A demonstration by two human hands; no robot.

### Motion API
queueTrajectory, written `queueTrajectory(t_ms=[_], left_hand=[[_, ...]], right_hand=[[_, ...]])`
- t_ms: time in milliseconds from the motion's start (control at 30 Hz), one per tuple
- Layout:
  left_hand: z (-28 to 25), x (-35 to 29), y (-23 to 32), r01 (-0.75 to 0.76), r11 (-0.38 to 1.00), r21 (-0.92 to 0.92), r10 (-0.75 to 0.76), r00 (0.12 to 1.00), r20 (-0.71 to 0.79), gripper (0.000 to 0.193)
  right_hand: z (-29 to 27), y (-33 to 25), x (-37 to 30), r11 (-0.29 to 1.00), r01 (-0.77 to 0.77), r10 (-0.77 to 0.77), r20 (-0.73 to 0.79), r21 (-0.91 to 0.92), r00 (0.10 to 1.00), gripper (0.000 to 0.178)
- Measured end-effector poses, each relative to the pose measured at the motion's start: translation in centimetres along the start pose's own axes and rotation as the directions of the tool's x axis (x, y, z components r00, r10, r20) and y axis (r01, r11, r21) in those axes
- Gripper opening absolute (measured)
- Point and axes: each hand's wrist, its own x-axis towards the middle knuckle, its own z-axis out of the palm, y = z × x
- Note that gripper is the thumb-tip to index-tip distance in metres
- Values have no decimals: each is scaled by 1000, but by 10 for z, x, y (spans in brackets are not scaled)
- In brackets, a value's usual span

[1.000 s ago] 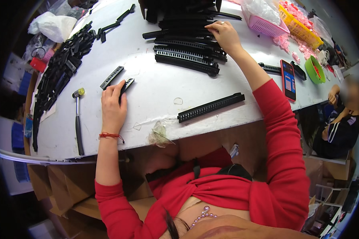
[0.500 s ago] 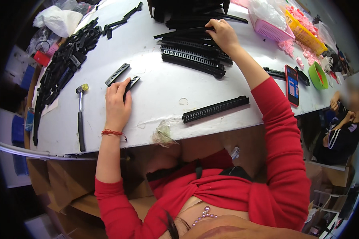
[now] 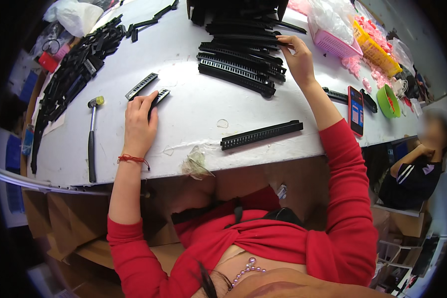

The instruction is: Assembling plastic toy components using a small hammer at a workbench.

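Long black plastic strip (image 3: 246,39): my right hand (image 3: 298,54) pinches one, upper-centre. Left hand (image 3: 140,124) grips one of two short black bars (image 3: 163,95).

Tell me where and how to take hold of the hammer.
Probably best to wrap a hand around the black grip of the hammer, coming from the table's near edge: it lies flat, grip pointing that way, with its yellow-tipped head at the far end.
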Motion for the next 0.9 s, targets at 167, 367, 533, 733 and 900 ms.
queueTrajectory(t_ms=[167, 367, 533, 733, 900], left_hand=[[0, 1, 0, 10, 1000, 1, -10, 1000, 8, 39], [0, -1, -2, 8, 1000, 4, -8, 1000, 5, 38], [-2, -2, 0, 18, 1000, -2, -18, 1000, 23, 38], [1, -6, -5, 42, 999, -29, -43, 999, -12, 32], [-4, -2, 3, 70, 987, -144, -69, 998, 12, 25]], right_hand=[[-4, -6, 4, 899, -351, 349, 56, 263, 936, 15], [-6, 14, 4, 902, -427, 428, 247, -61, 869, 26], [-7, 8, -7, 954, -90, 131, 128, -286, 983, 27], [-26, -106, -31, 968, -240, 169, 525, 68, 834, 23], [-28, -179, -99, 998, 62, -30, 595, -32, 803, 27]])
